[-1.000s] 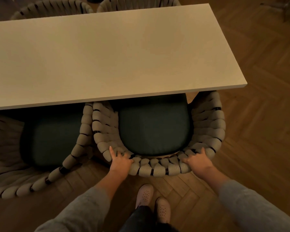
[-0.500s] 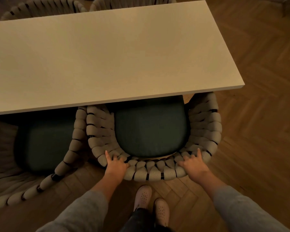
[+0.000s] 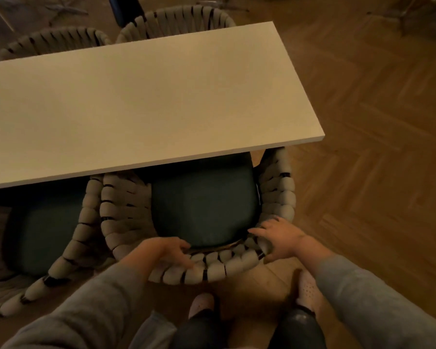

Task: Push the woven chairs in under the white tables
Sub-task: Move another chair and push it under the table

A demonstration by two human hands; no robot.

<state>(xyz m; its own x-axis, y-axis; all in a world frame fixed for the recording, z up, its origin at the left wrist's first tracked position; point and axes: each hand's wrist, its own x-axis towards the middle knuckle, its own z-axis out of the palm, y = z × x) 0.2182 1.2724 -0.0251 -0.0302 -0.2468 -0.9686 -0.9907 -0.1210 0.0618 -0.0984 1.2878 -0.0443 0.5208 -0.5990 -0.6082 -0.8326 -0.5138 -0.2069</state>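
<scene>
A long white table (image 3: 136, 109) fills the middle of the view. Directly below me a woven chair (image 3: 278, 192) with a dark green cushion (image 3: 202, 197) stands with its front part under the table's near edge. My left hand (image 3: 161, 251) holds the back rim left of centre, fingers over the top and thumb on the outer side. My right hand (image 3: 281, 238) holds the rim at the right rear corner, fingers spread over the top and thumb beneath.
A second woven chair (image 3: 86, 222) stands to the left, touching the first, partly under the table. Two more woven chairs (image 3: 181, 18) (image 3: 53, 41) sit at the far side. My feet (image 3: 202, 303) stand behind the chair on the herringbone wood floor (image 3: 375, 147).
Both hands have slid inward along the back rim and now wrap it instead of pressing from behind. I have leaned closer, and my right foot has stepped out to the right.
</scene>
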